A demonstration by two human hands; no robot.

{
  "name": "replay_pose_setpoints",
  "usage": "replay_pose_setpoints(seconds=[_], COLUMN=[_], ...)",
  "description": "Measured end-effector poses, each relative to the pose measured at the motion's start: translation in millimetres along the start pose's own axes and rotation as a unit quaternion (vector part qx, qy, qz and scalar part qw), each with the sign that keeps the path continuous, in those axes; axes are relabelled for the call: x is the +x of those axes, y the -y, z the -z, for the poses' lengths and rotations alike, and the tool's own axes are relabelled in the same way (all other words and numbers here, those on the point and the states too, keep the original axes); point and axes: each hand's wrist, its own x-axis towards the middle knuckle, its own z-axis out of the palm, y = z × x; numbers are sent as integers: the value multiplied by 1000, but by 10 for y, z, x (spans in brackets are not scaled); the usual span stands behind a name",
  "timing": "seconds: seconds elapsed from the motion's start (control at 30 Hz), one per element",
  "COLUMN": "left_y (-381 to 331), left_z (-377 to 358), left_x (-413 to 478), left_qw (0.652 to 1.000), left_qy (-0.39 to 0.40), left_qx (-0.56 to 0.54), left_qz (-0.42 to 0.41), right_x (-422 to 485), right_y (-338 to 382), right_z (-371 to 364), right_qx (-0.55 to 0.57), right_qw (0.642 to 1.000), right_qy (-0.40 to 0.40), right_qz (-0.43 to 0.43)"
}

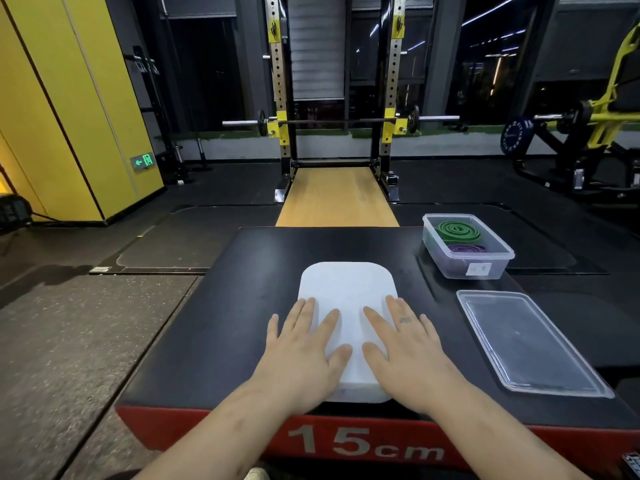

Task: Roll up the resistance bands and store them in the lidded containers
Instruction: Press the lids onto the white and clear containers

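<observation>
Two rolled bands, green band point(458, 230) behind purple band point(467, 249), sat in the open clear container point(450, 266) at far right of the black platform point(225, 323), clear lid point(530, 344) flat nearer me, my left hand point(304, 355) and right hand point(410, 351) spread flat, fingers straight, on the white closed container point(346, 285)

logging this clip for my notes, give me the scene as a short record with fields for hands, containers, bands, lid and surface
surface: black-topped box, red front marked 15cm
left hand: flat, fingers straight, resting on the white container
right hand: flat, fingers straight, on the same container
white container: closed, middle of the box
clear container: open, far right corner
green band: rolled, inside the clear container
purple band: rolled, inside, nearer than the green one
clear lid: lying on the box, apart from its container
</observation>
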Motion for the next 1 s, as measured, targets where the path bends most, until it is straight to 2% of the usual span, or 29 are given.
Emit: replay_pose_setpoints(seconds=[0.33, 0.6, 1.0], left_y=[-59, -24, 387], left_z=[96, -8, 72], left_x=[-88, -208, 29], left_qw=[1000, 1000, 1000], left_qy=[-1, 2, 13], left_qx=[22, 27, 23], left_qz=[2, -9, 12], right_x=[-107, -340, 141], right_y=[-41, -19, 189], right_z=[99, 190, 42], right_qx=[61, 73, 72], right_qw=[998, 995, 995], right_qy=[15, 70, 67], right_qz=[2, -10, 19])
